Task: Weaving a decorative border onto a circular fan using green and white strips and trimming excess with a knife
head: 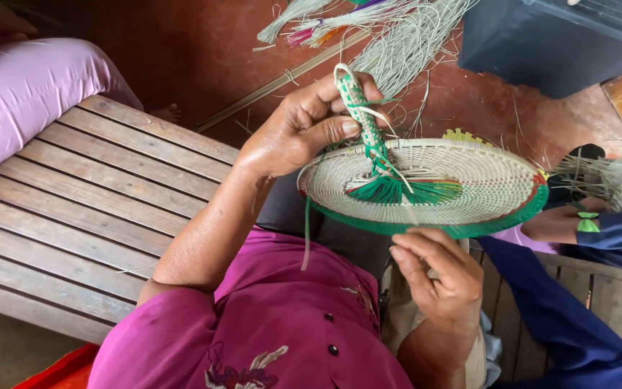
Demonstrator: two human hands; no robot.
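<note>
Over a slatted wooden surface [88, 194], the left hand [300, 130] has its grip clamped on a round woven fan [469, 180] by its green handle at twelve o'clock, while the right hand [440, 277] pinches its rim at six o'clock.

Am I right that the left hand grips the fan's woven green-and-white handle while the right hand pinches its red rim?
Not quite. In the head view the left hand does grip the handle of the fan, but the rim that the right hand pinches is green, not red.
</note>
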